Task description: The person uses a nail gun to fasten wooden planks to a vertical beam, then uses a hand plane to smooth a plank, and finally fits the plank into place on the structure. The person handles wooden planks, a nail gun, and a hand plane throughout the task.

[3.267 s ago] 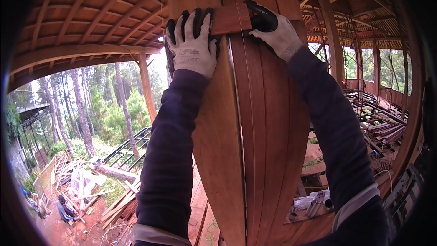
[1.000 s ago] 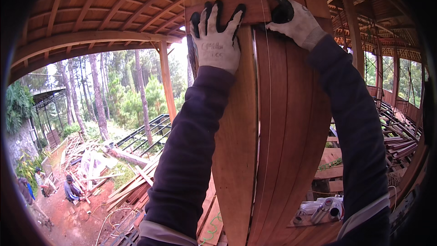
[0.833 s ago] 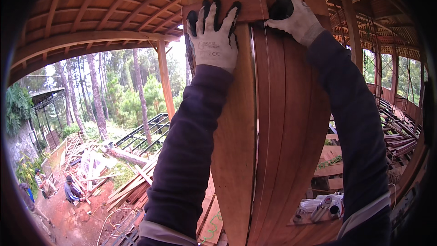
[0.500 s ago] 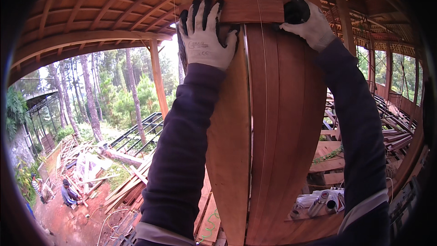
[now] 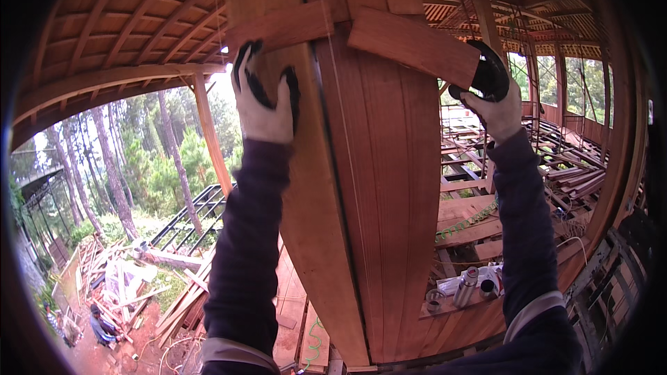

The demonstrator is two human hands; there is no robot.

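A tall reddish-brown plank-clad wooden column stands right in front of me. My right hand, in a white glove with black palm and fingers, grips the right end of a short wooden board. That board slants down to the right across the column's upper part. A second short wooden board lies across the column to the left, rising to the right, with a gap between the two. My left hand, gloved alike, is open just below it at the column's left edge, thumb and fingers apart. Whether its fingertips touch the wood I cannot tell.
A thin string runs down the column's front. At lower right a steel flask and a dark cup stand on a plank. A green coiled hose hangs lower down. A person works far below, beside scattered timber.
My left hand has come down off the board and opened. The right hand has moved lower with its board, now tilted and apart from the left one. The view has shifted to the right.
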